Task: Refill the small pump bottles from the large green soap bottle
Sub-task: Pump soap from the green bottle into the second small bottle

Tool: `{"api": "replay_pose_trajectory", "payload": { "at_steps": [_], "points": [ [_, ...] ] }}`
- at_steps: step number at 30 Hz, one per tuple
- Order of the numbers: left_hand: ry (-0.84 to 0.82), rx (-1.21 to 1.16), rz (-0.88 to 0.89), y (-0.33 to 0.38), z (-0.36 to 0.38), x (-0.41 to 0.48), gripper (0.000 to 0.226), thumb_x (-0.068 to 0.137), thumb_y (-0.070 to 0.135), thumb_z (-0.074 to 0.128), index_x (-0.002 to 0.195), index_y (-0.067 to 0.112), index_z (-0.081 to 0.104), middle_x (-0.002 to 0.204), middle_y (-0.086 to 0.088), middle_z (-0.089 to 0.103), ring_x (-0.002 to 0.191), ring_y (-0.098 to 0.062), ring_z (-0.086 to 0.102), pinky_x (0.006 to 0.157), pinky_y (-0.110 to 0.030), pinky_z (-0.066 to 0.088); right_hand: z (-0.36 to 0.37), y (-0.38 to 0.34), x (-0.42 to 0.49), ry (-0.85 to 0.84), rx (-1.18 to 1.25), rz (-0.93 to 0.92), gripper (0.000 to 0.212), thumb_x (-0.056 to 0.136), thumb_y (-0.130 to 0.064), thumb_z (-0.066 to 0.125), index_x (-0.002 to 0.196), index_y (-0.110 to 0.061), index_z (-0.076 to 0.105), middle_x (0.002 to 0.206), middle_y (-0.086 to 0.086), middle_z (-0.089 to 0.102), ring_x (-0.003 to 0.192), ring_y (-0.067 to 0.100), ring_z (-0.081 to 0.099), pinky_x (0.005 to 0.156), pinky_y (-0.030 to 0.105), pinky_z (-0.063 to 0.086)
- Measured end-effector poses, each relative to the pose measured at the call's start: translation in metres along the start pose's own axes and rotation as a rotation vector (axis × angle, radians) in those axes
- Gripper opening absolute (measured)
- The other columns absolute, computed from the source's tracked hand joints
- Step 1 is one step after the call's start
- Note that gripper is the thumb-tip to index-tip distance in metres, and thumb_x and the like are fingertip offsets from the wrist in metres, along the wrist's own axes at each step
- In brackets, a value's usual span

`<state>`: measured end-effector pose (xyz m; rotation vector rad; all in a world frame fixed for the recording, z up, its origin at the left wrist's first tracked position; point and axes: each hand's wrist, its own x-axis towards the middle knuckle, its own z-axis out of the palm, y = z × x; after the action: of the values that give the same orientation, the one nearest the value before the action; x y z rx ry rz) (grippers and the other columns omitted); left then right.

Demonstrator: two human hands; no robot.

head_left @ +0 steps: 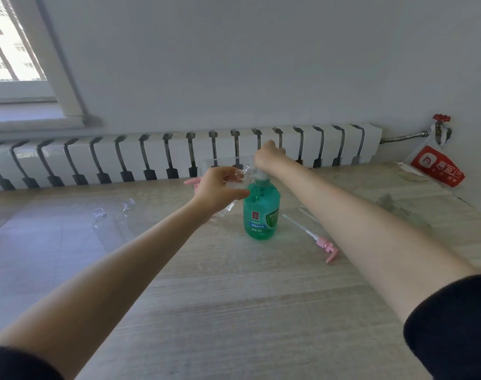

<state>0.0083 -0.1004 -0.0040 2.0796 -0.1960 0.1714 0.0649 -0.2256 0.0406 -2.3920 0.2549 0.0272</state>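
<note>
The large green soap bottle (261,212) stands upright in the middle of the wooden table (233,283). My right hand (269,154) rests on top of its white pump head, fingers bent down over it. My left hand (220,189) grips a small clear bottle (243,175), tilted with its open threaded neck right beside the pump's spout. Two more clear small bottles (107,229) lie capless on the table to the left. A pink pump (325,246) with its dip tube lies to the right of the green bottle. Another pink pump (191,181) shows behind my left hand.
A white radiator (151,157) runs along the wall behind the table. A red and white plastic bag (436,167) hangs at the far right under a red valve (441,117). A window (11,45) is at the upper left.
</note>
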Motion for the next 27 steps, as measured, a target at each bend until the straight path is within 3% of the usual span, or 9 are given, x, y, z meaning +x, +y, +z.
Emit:
{"api": "replay_pose_trajectory", "payload": {
  "at_steps": [16, 22, 27],
  "points": [
    [0.001, 0.018, 0.001, 0.001, -0.001, 0.0, 0.041, 0.073, 0.01, 0.078, 0.111, 0.008, 0.065, 0.105, -0.005, 0.067, 0.097, -0.018, 0.063, 0.09, -0.034, 0.053, -0.002, 0.0, -0.009, 0.016, 0.012, -0.001, 0.054, 0.099, -0.014, 0.034, 0.148, -0.007, 0.013, 0.151, 0.02, 0.018, 0.128, 0.032, 0.039, 0.099, 0.036, 0.036],
    [0.009, -0.023, 0.006, 0.005, -0.003, 0.0, 0.039, 0.074, 0.01, 0.077, 0.111, 0.01, 0.064, 0.105, -0.004, 0.066, 0.095, -0.016, 0.062, 0.082, -0.025, 0.052, -0.011, -0.008, -0.012, 0.011, 0.007, -0.009, 0.056, 0.097, -0.014, 0.036, 0.146, -0.001, 0.013, 0.147, 0.019, 0.028, 0.127, 0.03, 0.039, 0.089, 0.033, 0.042],
    [-0.001, -0.017, 0.007, 0.007, -0.004, 0.002, 0.038, 0.073, 0.01, 0.078, 0.109, 0.009, 0.066, 0.102, -0.004, 0.067, 0.095, -0.019, 0.064, 0.091, -0.039, 0.053, -0.016, -0.012, -0.013, 0.036, -0.011, 0.005, 0.061, 0.095, -0.008, 0.041, 0.146, 0.001, 0.011, 0.148, 0.02, 0.025, 0.129, 0.028, 0.038, 0.086, 0.03, 0.04]
  ]
}}
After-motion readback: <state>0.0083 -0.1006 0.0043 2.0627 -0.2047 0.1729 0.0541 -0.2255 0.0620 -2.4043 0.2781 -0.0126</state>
